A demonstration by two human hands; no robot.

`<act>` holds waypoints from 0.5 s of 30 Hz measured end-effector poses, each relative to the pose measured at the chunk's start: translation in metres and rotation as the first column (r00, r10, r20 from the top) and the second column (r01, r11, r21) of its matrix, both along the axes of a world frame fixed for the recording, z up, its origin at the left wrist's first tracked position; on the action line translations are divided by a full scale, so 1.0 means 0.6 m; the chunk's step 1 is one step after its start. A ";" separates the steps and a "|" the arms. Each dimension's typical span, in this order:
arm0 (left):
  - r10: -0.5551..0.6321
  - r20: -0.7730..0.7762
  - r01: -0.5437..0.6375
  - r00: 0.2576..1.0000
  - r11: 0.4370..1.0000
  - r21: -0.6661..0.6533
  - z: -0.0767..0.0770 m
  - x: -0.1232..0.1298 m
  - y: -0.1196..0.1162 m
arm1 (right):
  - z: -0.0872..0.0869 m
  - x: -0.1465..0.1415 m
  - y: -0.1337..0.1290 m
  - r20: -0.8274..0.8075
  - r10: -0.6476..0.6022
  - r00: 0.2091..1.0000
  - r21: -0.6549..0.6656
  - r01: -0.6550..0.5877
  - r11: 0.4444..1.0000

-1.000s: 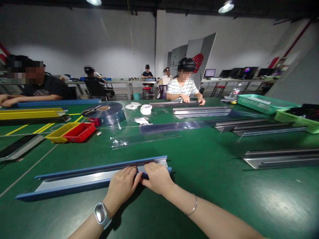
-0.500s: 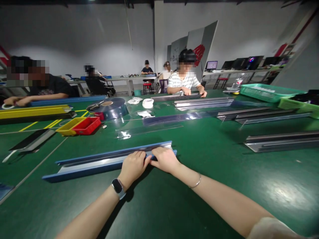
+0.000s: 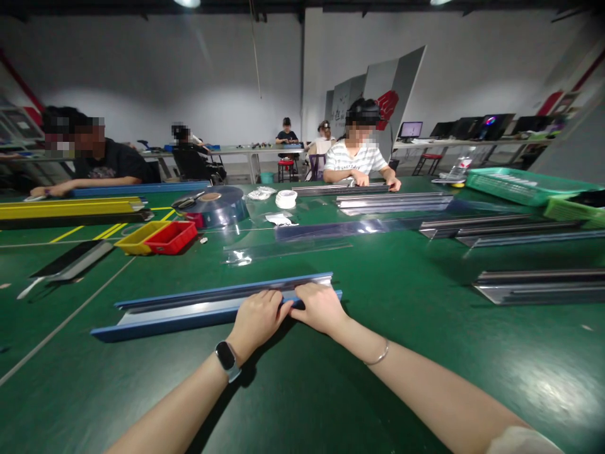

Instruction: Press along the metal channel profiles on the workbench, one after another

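A long blue channel profile (image 3: 174,323) with a pale strip along its inside lies on the green table in front of me. My left hand (image 3: 259,318), a watch on its wrist, is closed over the near wall of the profile right of its middle. Close beside it, my right hand (image 3: 321,308) grips the same wall near the right end, fingers curled inside the channel. Both thumbs lie along the outer side and nearly meet. My fingertips are partly hidden inside the channel.
Beyond the profile lie clear plastic strips (image 3: 331,231), a film roll (image 3: 220,207), a red bin (image 3: 171,238) and a yellow bin (image 3: 137,238). Grey metal profiles (image 3: 539,287) lie at right, near a green basket (image 3: 524,186). A co-worker (image 3: 357,154) sits opposite, another (image 3: 108,161) at left.
The view has shifted slightly, so the whole scene sits a little further right. Both hands keep their hold on the blue profile, with barely any movement along it.
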State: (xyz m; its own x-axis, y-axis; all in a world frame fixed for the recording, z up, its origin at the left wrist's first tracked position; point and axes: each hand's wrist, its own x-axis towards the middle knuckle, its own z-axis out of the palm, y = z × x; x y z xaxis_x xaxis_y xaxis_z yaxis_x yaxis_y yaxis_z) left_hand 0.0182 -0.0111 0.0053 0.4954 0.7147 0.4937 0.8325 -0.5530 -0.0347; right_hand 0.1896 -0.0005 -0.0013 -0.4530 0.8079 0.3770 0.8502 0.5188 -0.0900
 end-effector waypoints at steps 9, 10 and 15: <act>0.029 -0.017 -0.031 0.999 0.996 -0.081 -0.004 0.001 0.010 | -0.010 -0.004 0.008 -0.030 -0.029 0.999 0.002 0.029 1.000; 0.031 -0.008 -0.032 0.999 0.996 -0.086 -0.003 0.001 0.010 | -0.010 -0.004 0.009 -0.031 -0.023 0.999 -0.006 0.023 1.000; 0.037 0.045 -0.032 0.998 0.993 -0.116 0.007 0.001 0.008 | -0.004 -0.005 0.012 -0.035 -0.009 0.999 -0.031 0.007 0.999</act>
State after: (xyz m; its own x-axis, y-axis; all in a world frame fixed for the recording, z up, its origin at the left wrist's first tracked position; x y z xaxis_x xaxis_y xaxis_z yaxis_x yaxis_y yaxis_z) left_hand 0.0191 -0.0061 0.0094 0.4476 0.7844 0.4293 0.8503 -0.5220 0.0673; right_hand 0.1864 0.0065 -0.0039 -0.4333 0.8230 0.3674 0.8503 0.5084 -0.1362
